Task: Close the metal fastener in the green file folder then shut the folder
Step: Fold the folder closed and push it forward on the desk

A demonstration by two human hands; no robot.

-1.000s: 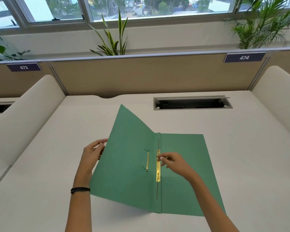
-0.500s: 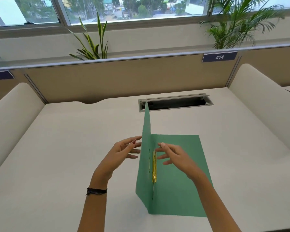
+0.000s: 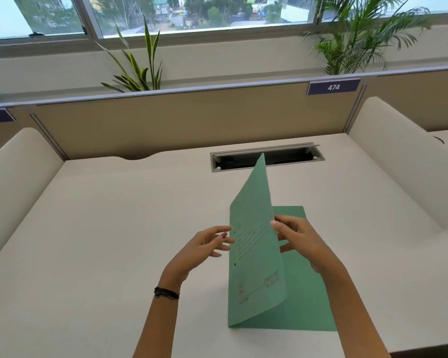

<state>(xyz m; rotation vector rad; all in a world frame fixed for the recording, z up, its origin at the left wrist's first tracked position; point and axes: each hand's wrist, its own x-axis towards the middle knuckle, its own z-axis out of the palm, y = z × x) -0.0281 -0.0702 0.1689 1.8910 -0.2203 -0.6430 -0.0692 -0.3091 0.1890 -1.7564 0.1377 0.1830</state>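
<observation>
The green file folder [image 3: 256, 254] lies on the white desk with its back cover flat and its front cover raised, leaning over to the right past upright. The cover's printed outer face shows. The metal fastener is hidden behind that cover. My left hand [image 3: 207, 244] is open just left of the cover, fingertips at its spine edge near the punched holes. My right hand [image 3: 300, 241] is on the far side of the cover, thumb over its free edge, the fingers partly hidden behind it.
A cable slot [image 3: 267, 157] with its lid open sits in the desk behind the folder. Beige partition panels [image 3: 192, 117] close the back, and padded dividers [image 3: 404, 166] flank both sides. Plants stand behind the partition. The desk's front edge is near the bottom right.
The front cover has swung from lying open on the left, through upright, to leaning right over the back cover. My left hand let go of its edge; my right hand left the fastener and took the cover.
</observation>
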